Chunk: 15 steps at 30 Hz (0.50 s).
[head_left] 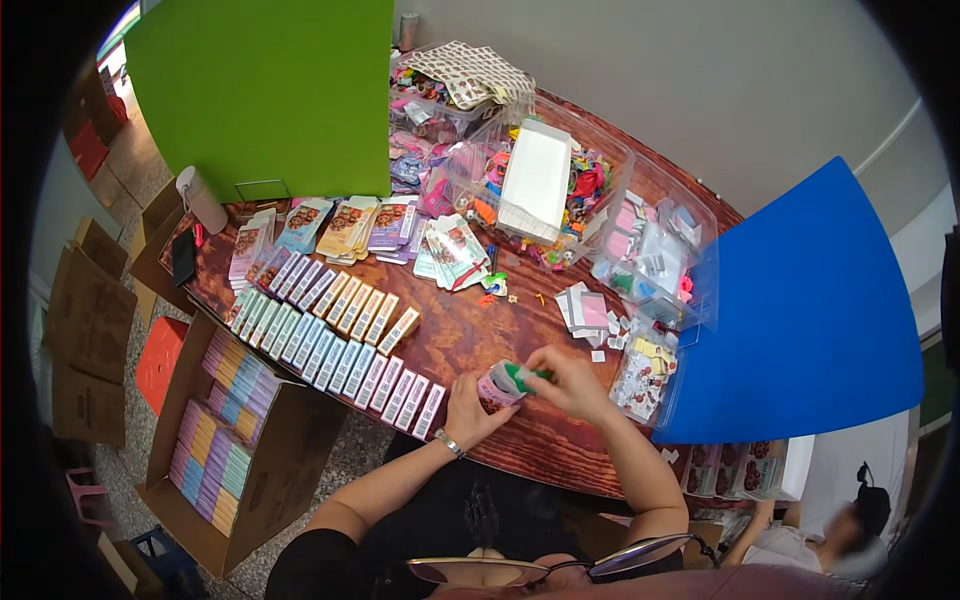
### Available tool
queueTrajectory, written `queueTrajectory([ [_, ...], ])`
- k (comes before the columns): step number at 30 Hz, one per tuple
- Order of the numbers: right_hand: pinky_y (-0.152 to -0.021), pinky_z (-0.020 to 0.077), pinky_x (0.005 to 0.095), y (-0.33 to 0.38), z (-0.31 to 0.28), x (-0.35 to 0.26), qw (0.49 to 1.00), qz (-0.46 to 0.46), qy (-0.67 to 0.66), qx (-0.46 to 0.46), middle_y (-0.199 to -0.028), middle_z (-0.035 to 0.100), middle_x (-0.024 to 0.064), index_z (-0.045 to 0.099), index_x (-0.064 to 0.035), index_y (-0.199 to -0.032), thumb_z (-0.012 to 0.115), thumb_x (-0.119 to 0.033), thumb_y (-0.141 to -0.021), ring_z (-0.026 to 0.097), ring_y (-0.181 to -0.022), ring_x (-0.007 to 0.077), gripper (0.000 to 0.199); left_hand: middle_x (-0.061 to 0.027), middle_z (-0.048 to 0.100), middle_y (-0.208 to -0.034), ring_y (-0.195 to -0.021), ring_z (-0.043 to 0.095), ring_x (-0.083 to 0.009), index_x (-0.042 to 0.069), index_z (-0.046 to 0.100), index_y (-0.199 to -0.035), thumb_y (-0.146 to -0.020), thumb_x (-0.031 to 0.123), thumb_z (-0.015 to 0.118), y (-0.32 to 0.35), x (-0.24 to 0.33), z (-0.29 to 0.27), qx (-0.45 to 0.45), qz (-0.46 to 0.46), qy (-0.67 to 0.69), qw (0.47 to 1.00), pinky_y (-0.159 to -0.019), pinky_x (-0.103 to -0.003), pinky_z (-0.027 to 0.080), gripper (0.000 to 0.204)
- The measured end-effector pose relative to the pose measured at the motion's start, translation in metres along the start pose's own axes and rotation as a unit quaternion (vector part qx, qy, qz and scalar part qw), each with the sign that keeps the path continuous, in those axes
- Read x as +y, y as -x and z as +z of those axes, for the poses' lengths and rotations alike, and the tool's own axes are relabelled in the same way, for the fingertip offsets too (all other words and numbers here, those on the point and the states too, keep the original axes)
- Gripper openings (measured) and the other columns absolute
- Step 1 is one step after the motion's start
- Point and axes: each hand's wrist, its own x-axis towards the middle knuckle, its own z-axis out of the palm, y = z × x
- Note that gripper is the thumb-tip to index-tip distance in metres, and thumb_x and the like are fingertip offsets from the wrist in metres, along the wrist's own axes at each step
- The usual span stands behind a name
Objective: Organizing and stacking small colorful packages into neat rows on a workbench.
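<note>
Near the table's front edge, my left hand (pixel 472 414) is wrapped round a small pink printed box (pixel 494 395) and holds it tilted. My right hand (pixel 572 385) pinches a small green item (pixel 521 377) at the box's upper end; its exact kind is too small to tell. Whitish material shows beside the green at the box's mouth. Left of my left hand stand rows of small filled boxes (pixel 362 372) in pink, blue, green, yellow and purple. Flat printed box blanks (pixel 456 250) lie in fanned piles behind them.
Clear bins (pixel 600 165) of colourful small items line the back, one bearing a white tray (pixel 537 180). A bin of small packets (pixel 645 385) stands at right beside a blue panel (pixel 800 310). A carton (pixel 285 455) of packed boxes sits below left. Another person (pixel 815 540) is at lower right.
</note>
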Motion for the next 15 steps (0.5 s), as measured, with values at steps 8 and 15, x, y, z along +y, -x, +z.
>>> queueTrajectory([
  [8, -0.07, 0.0546, 0.0442, 0.014, 0.05, 0.012, 0.966, -0.15, 0.198, 0.074, -0.093, 0.065, 0.0161, 0.06, -0.0086, -0.113, 0.065, -0.005, -0.084, 0.065, -0.085, 0.0384, 0.029, -0.0189, 0.057, -0.111, -0.1, 0.054, -0.0389, 0.001, 0.049, -0.127, -0.066, 0.023, 0.084, 0.008, 0.012, -0.005, 0.013, 0.078, -0.05, 0.996, -0.087, -0.047, 0.045, 0.073],
  [15, -0.074, 0.0541, 0.0414, 0.037, 0.054, 0.014, 0.945, -0.147, 0.281, 0.077, -0.105, 0.066, 0.011, 0.055, -0.0092, -0.129, 0.067, -0.016, -0.086, 0.063, -0.093, 0.0304, 0.045, -0.0193, 0.059, -0.119, -0.102, 0.057, -0.0393, 0.001, 0.046, -0.134, -0.067, 0.023, 0.084, 0.012, 0.015, 0.004, 0.008, 0.116, -0.03, 0.993, -0.087, -0.047, 0.047, 0.08],
])
